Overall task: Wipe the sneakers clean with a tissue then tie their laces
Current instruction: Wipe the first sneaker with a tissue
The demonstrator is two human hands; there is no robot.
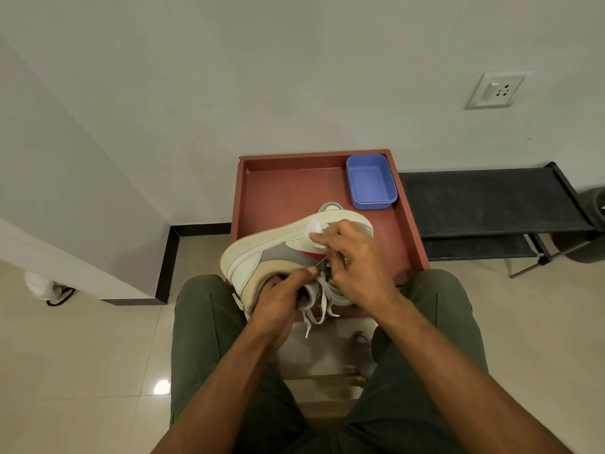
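Note:
A white, grey and tan high-top sneaker (262,253) lies tipped on its side at the near edge of the red tray (288,188), sole toward the wall. My left hand (278,299) grips it at the ankle opening. My right hand (353,260) pinches a small white tissue (315,231) against the sneaker's side near the toe. Loose white laces (319,306) hang down between my hands. A second sneaker (330,207) shows only as a sliver behind the first.
A blue plastic box (371,181) sits in the tray's far right corner. A black low rack (491,204) stands to the right against the wall. My knees in green trousers (203,322) flank the tray. A white object (39,285) lies on the floor at left.

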